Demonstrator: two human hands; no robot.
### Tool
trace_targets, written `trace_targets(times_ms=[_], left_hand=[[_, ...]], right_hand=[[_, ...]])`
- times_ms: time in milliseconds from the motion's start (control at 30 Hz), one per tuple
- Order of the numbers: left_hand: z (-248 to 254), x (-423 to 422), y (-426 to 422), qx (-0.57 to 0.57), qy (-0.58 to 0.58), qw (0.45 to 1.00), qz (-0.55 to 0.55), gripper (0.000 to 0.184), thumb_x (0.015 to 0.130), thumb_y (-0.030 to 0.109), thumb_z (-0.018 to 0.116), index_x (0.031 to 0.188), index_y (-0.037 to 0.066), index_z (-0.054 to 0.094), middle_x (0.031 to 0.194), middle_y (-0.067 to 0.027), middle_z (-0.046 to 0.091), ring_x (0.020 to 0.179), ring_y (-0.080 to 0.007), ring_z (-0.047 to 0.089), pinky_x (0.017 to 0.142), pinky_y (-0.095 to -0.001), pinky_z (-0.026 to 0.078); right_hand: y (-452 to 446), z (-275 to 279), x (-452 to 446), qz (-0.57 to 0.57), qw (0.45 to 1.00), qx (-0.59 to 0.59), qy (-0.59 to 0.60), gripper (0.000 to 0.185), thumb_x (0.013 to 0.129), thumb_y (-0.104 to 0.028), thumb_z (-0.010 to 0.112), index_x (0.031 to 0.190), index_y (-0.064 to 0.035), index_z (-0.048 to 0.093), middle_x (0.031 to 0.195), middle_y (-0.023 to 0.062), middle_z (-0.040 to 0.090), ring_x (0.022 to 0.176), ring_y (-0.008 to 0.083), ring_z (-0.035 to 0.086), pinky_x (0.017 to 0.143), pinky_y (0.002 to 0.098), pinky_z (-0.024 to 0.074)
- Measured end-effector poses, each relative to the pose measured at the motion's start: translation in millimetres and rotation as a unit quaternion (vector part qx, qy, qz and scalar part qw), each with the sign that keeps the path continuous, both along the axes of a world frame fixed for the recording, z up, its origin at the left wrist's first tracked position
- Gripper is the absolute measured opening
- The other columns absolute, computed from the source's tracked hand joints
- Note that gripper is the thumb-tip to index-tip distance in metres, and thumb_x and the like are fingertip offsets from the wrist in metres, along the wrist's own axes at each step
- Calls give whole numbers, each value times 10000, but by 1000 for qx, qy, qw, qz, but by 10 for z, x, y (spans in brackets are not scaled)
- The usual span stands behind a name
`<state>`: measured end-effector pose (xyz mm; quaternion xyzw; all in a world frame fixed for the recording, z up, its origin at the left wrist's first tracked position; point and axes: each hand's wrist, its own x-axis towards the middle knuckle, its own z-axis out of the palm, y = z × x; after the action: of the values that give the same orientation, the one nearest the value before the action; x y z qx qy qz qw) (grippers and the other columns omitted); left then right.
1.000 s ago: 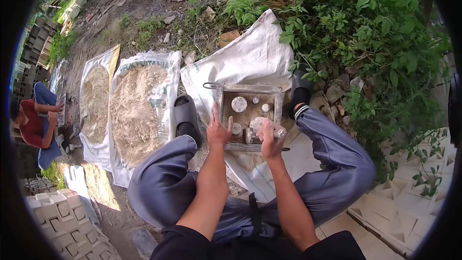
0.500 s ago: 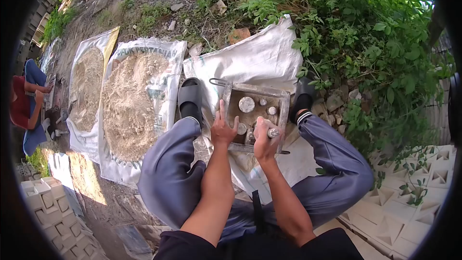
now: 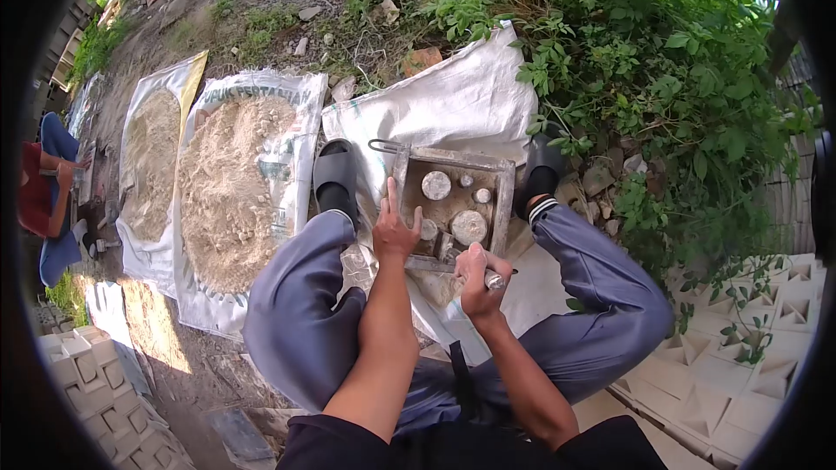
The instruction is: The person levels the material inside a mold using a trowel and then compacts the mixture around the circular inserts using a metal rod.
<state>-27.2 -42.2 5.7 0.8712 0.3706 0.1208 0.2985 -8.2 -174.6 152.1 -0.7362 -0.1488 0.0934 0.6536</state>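
Between my feet, a square frame mould lies on a white sack. Several round, dust-covered pieces stand inside it, among them a large disc and another large disc near the lower right. My left hand rests at the mould's left edge with its fingers spread and holds nothing. Below the mould's lower edge, my right hand is wrapped round the handle of a hammer-like tool. The tool's head reaches into the mould's lower part, beside the lower disc.
Two sacks bear sandy powder on the left. Further left, a co-worker sits with both hands near the ground. Leafy plants grow at upper right. Patterned blocks stand at lower left, with pale patterned tiles at lower right.
My right hand has moved down toward me with the tool, uncovering the lower large disc. My left hand stays at the mould's left edge. The camera view has shifted a little.
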Motion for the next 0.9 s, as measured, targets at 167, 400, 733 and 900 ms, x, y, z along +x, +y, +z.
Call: trace_targets(times_ms=[167, 400, 733, 900], left_hand=[[-35, -22, 8, -11, 0, 1000, -2, 854, 830, 368, 618, 1503, 178, 127, 1102, -188, 557, 910, -391, 610, 765, -472, 518], [-11, -1, 10, -21, 14, 1000, -6, 857, 833, 367, 610, 1505, 180, 112, 1137, -197, 552, 922, -398, 605, 779, -467, 516], [-25, -40, -14, -11, 4, 1000, -11, 847, 834, 363, 604, 1504, 164, 124, 1127, -193, 556, 897, -396, 610, 774, -460, 517], [-11, 1, 12, -11, 12, 1000, -9, 849, 831, 369, 610, 1502, 167, 129, 1149, -193, 552, 910, -392, 613, 766, -454, 524]], right_hand=[[-102, 184, 72, 13, 999, -35, -11, 419, 967, -134, 441, 579, 20, 480, 532, 42, 492, 480, 103, 436, 458, 285, 360], [-174, 134, -43, 44, 994, -57, -82, 393, 945, -116, 450, 579, 22, 480, 513, 41, 489, 455, 101, 427, 446, 275, 320], [-209, -26, 33, 13, 1000, -13, -2, 317, 893, -33, 493, 586, 17, 435, 487, 86, 402, 406, 155, 409, 442, 330, 285], [-192, -16, -43, 16, 999, -30, -38, 306, 883, -13, 495, 585, 3, 426, 496, 68, 395, 400, 154, 394, 437, 327, 277]])
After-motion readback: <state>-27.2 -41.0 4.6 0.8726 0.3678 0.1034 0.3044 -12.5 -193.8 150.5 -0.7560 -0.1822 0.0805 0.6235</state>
